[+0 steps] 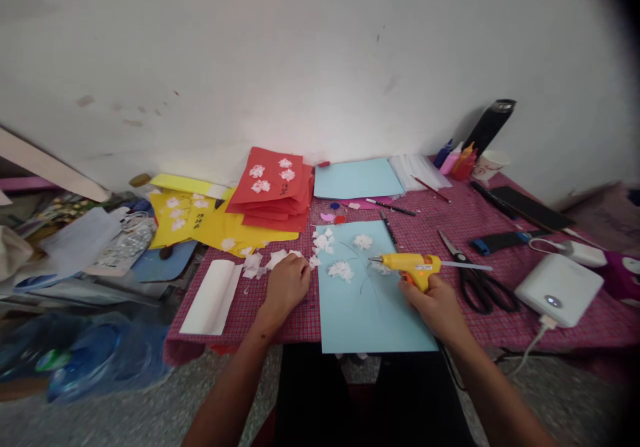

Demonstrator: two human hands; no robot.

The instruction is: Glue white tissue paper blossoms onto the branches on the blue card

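My right hand (437, 303) is wrapped round the handle of a yellow glue gun (407, 265), its nozzle pointing left over a light blue sheet (367, 320). A clear glue stick sticks out of the gun's back. On the sheet are white paper flowers (341, 271), another flower (363, 241) above them, and thin dark curved lines. My left hand (289, 280) rests left of the sheet with its fingers curled, beside torn white paper pieces (253, 265); what its fingertips hold, if anything, is hidden. A folded white paper (213, 297) lies farther left.
Red cards (270, 183) and yellow cards (185, 217) are stacked at the back left. Scissors (477, 277), a white power bank (559, 290) and a utility knife (503, 241) lie right. Paint bottles (465, 161) and a black flask (493, 125) stand by the wall.
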